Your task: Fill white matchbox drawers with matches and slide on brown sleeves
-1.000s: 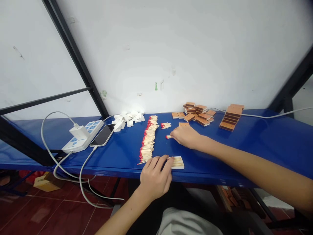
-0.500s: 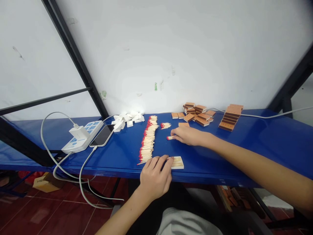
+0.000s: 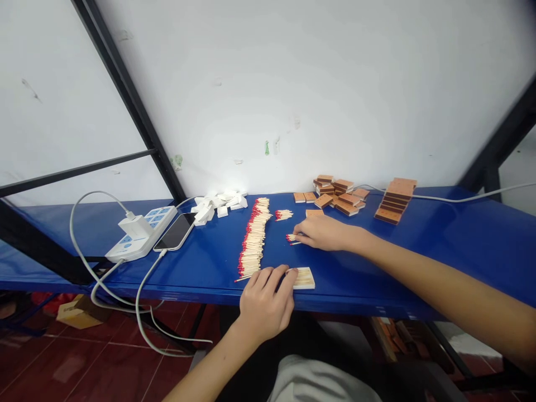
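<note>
My left hand [image 3: 268, 296] is curled over the left end of a white matchbox tray [image 3: 305, 278], which lies near the table's front edge with matches inside. Its fingers hide that end of the tray. Farther back, my right hand [image 3: 321, 230] pinches a few red-headed matches [image 3: 290, 238] low over the blue table. Only their head ends show, pointing left past the fingertips. A long row of matches [image 3: 253, 239] runs from front to back on the left, heads to the left. Behind my right hand lies a small bunch of matches [image 3: 284, 215].
White trays [image 3: 221, 202] are heaped at the back left, beside a phone [image 3: 175, 231] and a power strip [image 3: 142, 234] with cables. Brown matchboxes [image 3: 337, 192] are piled at the back, one [image 3: 315, 213] just behind my right hand. More matchboxes [image 3: 396, 201] lean in a stack farther right.
My right hand has shifted very slightly, and one match head now shows lower, apart from the others at its fingertips. My left hand and the tray have stayed in place.
</note>
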Motion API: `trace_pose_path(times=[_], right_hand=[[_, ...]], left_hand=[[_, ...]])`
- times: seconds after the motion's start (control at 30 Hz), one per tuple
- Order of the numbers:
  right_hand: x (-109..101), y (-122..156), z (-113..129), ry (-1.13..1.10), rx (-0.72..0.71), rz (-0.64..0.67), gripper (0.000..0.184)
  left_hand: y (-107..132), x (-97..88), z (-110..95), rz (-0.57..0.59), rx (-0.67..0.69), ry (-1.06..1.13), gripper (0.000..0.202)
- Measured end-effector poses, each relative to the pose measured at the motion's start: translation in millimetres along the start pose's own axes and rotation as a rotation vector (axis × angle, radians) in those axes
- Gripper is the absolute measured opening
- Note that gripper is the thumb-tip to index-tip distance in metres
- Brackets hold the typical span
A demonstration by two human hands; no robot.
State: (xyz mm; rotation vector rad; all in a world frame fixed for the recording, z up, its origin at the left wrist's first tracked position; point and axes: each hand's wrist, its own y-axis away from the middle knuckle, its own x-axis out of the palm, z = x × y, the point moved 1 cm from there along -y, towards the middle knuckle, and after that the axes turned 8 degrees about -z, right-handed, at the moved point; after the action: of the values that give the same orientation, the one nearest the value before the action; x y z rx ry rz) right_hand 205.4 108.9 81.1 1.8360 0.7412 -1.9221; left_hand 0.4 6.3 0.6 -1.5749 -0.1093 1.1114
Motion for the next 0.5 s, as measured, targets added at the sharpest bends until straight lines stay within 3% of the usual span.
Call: trace_pose_path(times=[0.5], right_hand=[[-7,3,1,-0.039,-0.048,0.045,0.032]], left_hand=[[0,-0.7,0,-0.008,0.002,-0.006,0.035]])
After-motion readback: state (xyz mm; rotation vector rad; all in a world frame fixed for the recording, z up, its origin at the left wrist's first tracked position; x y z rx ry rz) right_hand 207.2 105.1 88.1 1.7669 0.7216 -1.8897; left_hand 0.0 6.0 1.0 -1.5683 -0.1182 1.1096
